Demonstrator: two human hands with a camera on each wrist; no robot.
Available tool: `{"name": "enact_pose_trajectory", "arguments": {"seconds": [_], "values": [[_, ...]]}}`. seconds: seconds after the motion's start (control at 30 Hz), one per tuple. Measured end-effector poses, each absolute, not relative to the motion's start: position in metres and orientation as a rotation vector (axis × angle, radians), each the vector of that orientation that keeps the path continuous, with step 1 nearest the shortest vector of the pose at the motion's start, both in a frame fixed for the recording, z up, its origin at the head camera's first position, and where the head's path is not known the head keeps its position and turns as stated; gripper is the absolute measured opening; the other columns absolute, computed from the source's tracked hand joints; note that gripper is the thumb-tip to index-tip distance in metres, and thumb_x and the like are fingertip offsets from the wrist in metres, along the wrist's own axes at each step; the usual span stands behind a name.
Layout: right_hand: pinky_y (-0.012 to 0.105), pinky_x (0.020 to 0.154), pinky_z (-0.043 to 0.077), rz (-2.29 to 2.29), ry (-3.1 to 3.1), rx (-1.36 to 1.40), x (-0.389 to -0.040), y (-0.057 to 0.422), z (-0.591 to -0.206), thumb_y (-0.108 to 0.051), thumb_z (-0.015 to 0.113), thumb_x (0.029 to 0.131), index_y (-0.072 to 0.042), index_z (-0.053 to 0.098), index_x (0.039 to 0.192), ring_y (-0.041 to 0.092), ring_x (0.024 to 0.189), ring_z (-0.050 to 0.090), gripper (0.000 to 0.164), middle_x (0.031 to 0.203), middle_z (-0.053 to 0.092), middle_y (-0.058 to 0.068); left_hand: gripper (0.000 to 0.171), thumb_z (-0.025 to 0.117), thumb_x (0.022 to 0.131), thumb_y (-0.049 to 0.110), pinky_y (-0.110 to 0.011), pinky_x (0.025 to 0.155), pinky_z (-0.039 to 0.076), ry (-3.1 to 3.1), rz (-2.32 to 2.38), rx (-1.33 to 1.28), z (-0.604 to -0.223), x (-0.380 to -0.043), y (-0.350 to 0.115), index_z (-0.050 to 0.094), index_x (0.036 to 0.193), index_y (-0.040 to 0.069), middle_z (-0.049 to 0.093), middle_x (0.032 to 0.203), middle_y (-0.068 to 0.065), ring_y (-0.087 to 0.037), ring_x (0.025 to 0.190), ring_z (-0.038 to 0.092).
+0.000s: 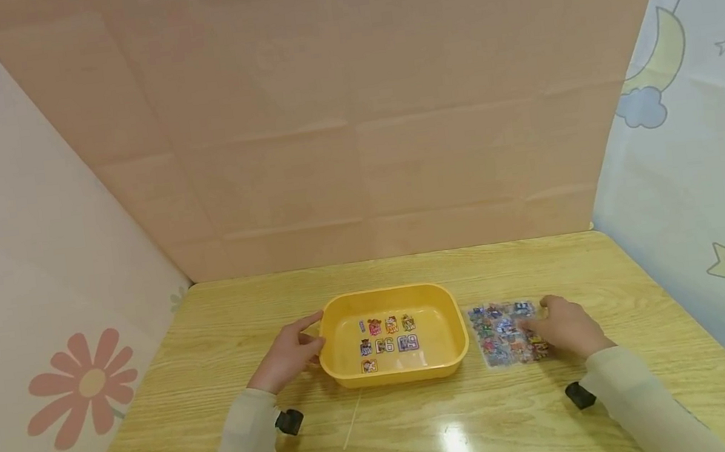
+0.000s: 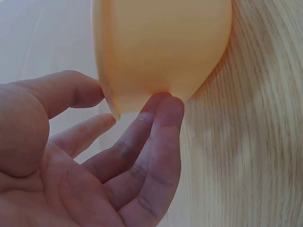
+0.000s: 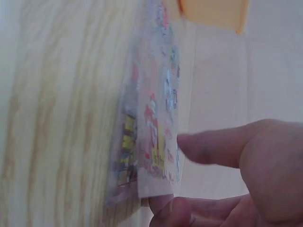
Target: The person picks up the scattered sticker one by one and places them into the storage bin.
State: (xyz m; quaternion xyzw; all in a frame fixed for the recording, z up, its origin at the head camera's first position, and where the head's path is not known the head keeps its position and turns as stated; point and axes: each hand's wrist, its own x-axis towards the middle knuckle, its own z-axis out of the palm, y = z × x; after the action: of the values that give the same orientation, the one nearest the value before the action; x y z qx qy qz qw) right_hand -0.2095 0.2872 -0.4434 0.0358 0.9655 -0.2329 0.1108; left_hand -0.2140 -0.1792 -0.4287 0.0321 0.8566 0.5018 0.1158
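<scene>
A yellow plastic basin [image 1: 393, 377] stands mid-table, with several small cartoon stickers [image 1: 408, 342] on its inner bottom. At its left end, my left hand [image 1: 288, 355] holds the rim; in the left wrist view the thumb [image 2: 78, 90] meets the rim and curled fingers [image 2: 156, 142] touch the outer wall. To the basin's right lie clear sticker sheets [image 1: 505, 333] covered in colourful prints. My right hand [image 1: 565, 326] pinches their right edge, thumb [image 3: 203, 149] on top and fingers partly hidden below. One sheet [image 3: 154, 142] is lifted apart from another beneath it.
A light wood-grain table [image 1: 263, 297] carries everything. A thin pale strip [image 1: 353, 421] lies in front of the basin. A pinkish-brown backdrop [image 1: 351, 123] rises behind, with patterned sheets [image 1: 685, 167] at both sides.
</scene>
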Motion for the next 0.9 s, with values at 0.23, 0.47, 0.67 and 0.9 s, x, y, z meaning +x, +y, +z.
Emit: {"name": "enact_pose_trajectory", "arguments": {"seconds": [0.23,0.47,0.67,0.9], "values": [[0.054,0.077,0.047,-0.795,2.808,0.091,-0.208,0.291,-0.438,-0.035,0.053,0.093,0.017,0.039,0.13,0.044,0.097,0.056,0.065,0.118,0.052,0.036,0.053,0.058,0.093,0.014,-0.04,0.071,0.054,2.512,1.465,0.101,-0.429,-0.215,-0.179,0.041,0.143,0.017,0.066,0.096,-0.014,-0.019,0.071,0.065],[0.042,0.07,0.05,-0.981,2.726,0.111,-0.207,0.296,-0.441,-0.024,0.05,0.095,0.015,0.044,0.127,0.025,0.084,0.062,0.051,0.105,0.062,0.024,0.053,0.058,0.093,0.016,-0.041,0.071,0.054,2.497,1.483,0.11,-0.428,-0.214,-0.18,0.041,0.143,0.018,0.066,0.096,-0.014,-0.018,0.072,0.065],[0.038,0.068,0.05,-1.069,2.685,0.13,-0.208,0.298,-0.438,-0.019,0.049,0.096,0.014,0.048,0.122,0.021,0.081,0.062,0.042,0.098,0.064,0.017,0.053,0.058,0.093,0.016,-0.04,0.07,0.054,2.505,1.473,0.112,-0.429,-0.215,-0.18,0.041,0.143,0.019,0.066,0.096,-0.013,-0.018,0.072,0.065],[0.034,0.059,0.042,-1.132,2.655,0.148,-0.207,0.299,-0.439,-0.015,0.049,0.094,0.011,0.051,0.116,0.02,0.066,0.051,0.034,0.087,0.061,0.013,0.053,0.059,0.093,0.016,-0.039,0.068,0.053,2.515,1.464,0.099,-0.429,-0.215,-0.18,0.042,0.143,0.019,0.067,0.096,-0.012,-0.019,0.073,0.064]]}}
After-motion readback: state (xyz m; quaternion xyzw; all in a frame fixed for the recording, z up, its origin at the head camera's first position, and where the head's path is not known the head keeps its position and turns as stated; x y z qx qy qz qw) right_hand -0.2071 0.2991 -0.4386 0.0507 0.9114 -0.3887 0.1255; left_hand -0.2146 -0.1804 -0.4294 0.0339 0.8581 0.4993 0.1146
